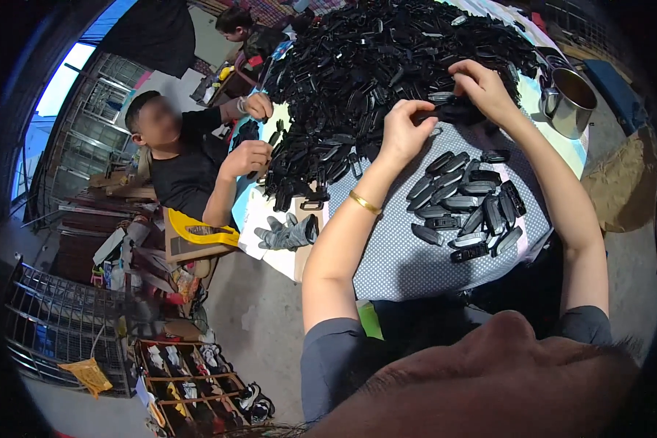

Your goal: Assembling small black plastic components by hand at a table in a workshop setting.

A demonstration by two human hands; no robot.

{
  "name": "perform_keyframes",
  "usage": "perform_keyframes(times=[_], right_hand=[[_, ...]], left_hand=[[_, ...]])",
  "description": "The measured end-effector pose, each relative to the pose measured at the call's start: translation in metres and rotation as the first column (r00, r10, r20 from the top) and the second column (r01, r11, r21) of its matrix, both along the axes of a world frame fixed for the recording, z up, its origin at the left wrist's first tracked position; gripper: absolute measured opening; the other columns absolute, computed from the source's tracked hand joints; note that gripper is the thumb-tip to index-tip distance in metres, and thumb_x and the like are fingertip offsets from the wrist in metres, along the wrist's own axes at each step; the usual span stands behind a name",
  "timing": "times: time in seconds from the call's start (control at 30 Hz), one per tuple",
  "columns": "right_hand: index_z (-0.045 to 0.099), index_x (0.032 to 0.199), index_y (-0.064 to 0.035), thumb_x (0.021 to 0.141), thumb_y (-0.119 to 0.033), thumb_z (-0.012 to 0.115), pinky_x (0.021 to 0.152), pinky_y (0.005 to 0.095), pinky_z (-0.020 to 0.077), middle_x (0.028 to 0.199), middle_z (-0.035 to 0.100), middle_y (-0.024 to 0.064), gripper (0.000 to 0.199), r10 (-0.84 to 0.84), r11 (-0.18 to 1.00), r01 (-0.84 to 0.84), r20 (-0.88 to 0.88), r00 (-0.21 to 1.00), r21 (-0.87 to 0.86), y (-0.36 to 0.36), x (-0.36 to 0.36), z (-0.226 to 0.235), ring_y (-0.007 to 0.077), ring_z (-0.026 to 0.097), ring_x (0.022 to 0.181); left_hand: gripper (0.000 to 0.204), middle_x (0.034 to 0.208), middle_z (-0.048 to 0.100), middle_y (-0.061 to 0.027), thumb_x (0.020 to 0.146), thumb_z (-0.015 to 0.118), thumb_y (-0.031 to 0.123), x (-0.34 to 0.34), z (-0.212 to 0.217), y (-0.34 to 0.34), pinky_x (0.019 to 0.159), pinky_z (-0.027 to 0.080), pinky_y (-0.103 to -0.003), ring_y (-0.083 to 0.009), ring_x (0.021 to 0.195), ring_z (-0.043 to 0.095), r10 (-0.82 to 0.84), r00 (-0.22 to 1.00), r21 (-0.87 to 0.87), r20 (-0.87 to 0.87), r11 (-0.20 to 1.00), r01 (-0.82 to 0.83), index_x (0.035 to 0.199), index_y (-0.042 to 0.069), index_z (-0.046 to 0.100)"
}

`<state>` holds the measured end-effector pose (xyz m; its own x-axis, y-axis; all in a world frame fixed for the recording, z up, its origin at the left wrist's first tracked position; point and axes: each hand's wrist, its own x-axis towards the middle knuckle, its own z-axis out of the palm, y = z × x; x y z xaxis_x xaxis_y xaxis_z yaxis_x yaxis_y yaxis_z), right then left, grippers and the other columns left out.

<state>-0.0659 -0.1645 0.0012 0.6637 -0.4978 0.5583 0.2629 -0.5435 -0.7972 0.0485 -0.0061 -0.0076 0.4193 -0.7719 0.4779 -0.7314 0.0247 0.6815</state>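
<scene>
A person seen from above, looking down their own 2 bare forearms, works at a table covered by a dotted grey cloth (416, 263). Both hands meet at the near edge of a large heap of black plastic parts (387, 58), close enough to pick from it without stretching.

The left hand (404, 133), a gold bangle (364, 202) on its wrist, is curled, with fingertips pinched on 1 end of a long black part (445, 113). The right hand (484, 89) is closed over the part's other end from above, so the piece is braced between the 2 hands just above the cloth.

Just below the hands, nearer the body, lies a smaller cluster of black oblong pieces (466, 212), kept apart from the heap and laid roughly side by side, seemingly a separate sorted lot.

To the right of the right hand stands a metal mug (568, 102). Well to the left of the left hand, a pair of grey work gloves (288, 233) lies on the table edge, and beyond them a co-worker in a black shirt (190, 168) handles parts from the same heap.
</scene>
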Motion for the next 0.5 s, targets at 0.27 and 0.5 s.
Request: perform_keyframes(times=[0.27, 0.5], right_hand=[[0.056, 0.085, -0.0011, 0.060, -0.019, 0.071, 0.064, 0.0391, 0.0460, 0.085, 0.054, 0.0128, 0.034, -0.267, 0.678, -0.028, -0.282, 0.922, -0.734, 0.007, -0.010, -0.011, 0.0312, 0.056, 0.076], [0.059, 0.083, -0.0047, 0.064, -0.023, 0.069, 0.064, 0.0353, 0.0473, 0.080, 0.057, 0.0098, 0.028, -0.246, 0.851, 0.202, -0.028, 0.969, -0.485, 0.009, -0.006, -0.005, 0.0265, 0.059, 0.074]], left_hand=[[0.018, 0.082, 0.056, -0.0115, 0.067, 0.066, 0.008, 0.014, 0.000, 0.003, 0.078, 0.040, -0.037, -0.0291, 0.084, 0.048, 0.292, 0.857, -0.165, 0.425, 0.956, -0.244, 0.085, 0.005, 0.062], [0.022, 0.070, 0.056, -0.0109, 0.073, 0.064, 0.014, -0.021, 0.008, -0.003, 0.059, 0.044, -0.033, -0.0230, 0.064, 0.054, 0.212, 0.973, -0.107, 0.095, 0.973, -0.202, 0.087, -0.003, 0.060]])
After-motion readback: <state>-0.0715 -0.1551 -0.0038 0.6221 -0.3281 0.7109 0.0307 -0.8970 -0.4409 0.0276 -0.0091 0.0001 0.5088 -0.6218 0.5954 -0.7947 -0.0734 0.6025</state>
